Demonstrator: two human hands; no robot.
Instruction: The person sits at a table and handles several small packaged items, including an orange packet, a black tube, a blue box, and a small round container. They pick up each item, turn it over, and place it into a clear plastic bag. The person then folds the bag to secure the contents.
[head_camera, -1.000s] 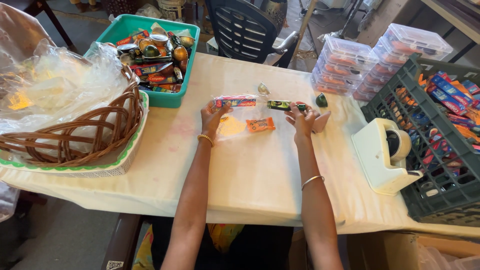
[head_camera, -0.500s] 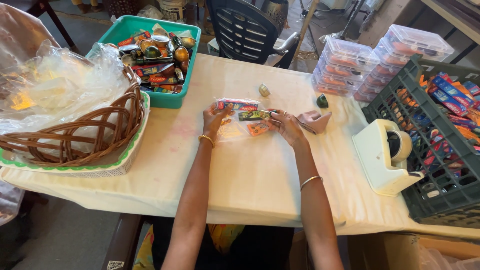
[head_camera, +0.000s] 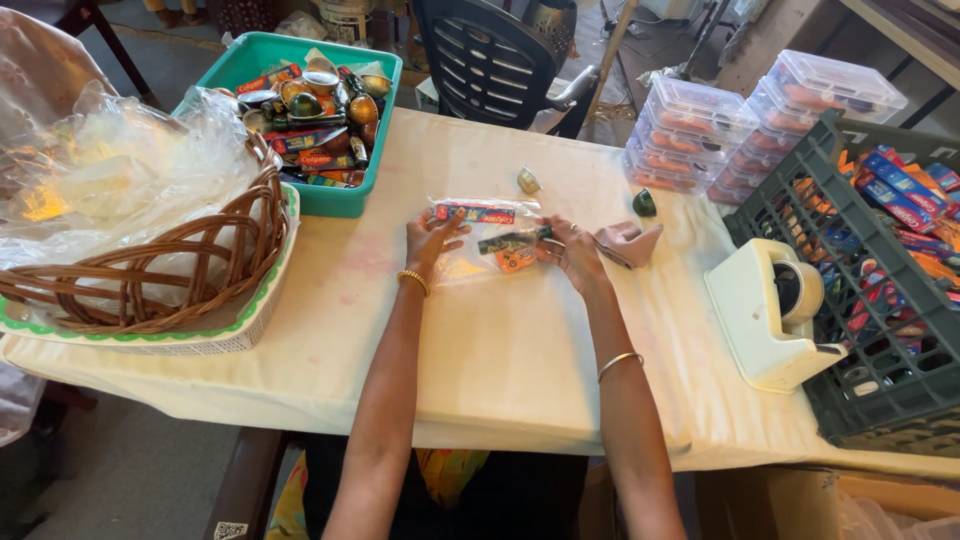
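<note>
Compared with the frame a second earlier, both hands have drawn closer together over the clear plastic pouch (head_camera: 480, 240), and the dark narrow tube, which then lay farther right on the tabletop, now sits at the pouch's right edge under the right fingers. Left hand (head_camera: 432, 240) lies flat with fingers spread, pressing the left part of the pouch against the cream tablecloth (head_camera: 500, 350); it grips nothing. Right hand (head_camera: 578, 252) is partly curled, its fingertips pinching the dark tube (head_camera: 512, 239) at the pouch mouth; whether the tube is already inside cannot be told. The pouch lies at the centre of the table, slightly toward the far side, and holds a red-and-blue tube and a small orange packet. By appearance the pouch is thin, light, limp and slippery, so it is best pinned flat with one palm and taken at its open edge; the tube looks light and fairly stiff, suited to a pinch at mid-length. A teal tub (head_camera: 330, 195) of mixed small goods stands far left, a wicker basket (head_camera: 150, 270) near left, a white tape dispenser (head_camera: 765, 320) and a dark crate (head_camera: 880, 390) right, stacked clear boxes (head_camera: 700, 130) far right.
</note>
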